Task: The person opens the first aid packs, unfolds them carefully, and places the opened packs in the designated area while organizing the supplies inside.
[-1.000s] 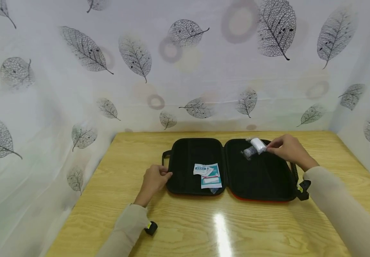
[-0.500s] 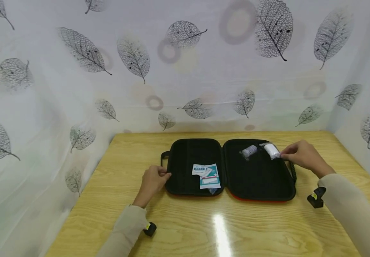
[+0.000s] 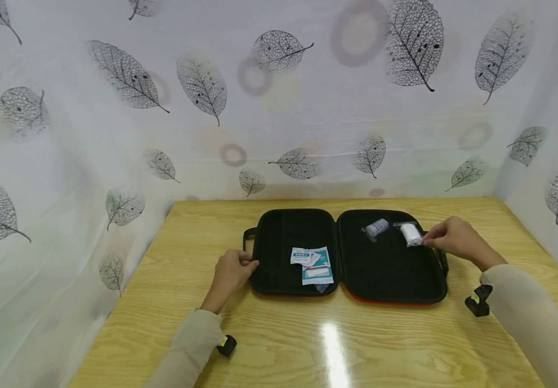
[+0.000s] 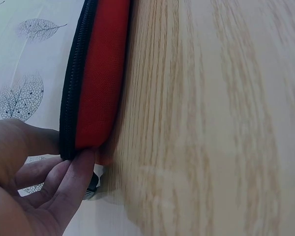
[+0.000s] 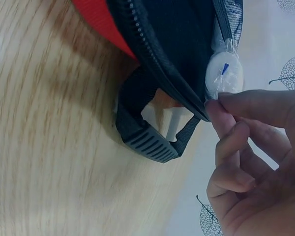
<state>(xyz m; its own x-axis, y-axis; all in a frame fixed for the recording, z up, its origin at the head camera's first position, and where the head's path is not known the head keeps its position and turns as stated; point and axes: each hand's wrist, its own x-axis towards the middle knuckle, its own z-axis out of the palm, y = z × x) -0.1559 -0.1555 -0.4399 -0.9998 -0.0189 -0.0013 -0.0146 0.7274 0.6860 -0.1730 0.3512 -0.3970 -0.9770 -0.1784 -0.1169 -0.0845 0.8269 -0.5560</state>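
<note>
A black-lined, red-shelled zip case (image 3: pixel 395 269) lies unfolded on the wooden table. My left hand (image 3: pixel 230 272) pinches its left rim; in the left wrist view the thumb and fingers (image 4: pixel 81 172) hold the zipped corner, with the red shell (image 4: pixel 103 73) beyond. At the right half's upper right corner, my right hand (image 3: pixel 455 240) pinches the clear wrapper of a white bandage roll (image 3: pixel 411 235). The right wrist view shows the roll's round end (image 5: pixel 223 73) just past the thumb and forefinger. Another wrapped roll (image 3: pixel 377 228) lies to its left in the case.
Small white and teal packets (image 3: pixel 315 265) lie in the left half, by the hinge. Carry handles stick out on both sides, the right one (image 5: pixel 152 140) close below my right hand. A leaf-print curtain (image 3: pixel 279 108) hangs behind the table (image 3: pixel 279 345).
My right hand has carried the white bandage roll rightward, away from the other roll, then slightly down at the case's right edge. The left hand stays at the left rim.
</note>
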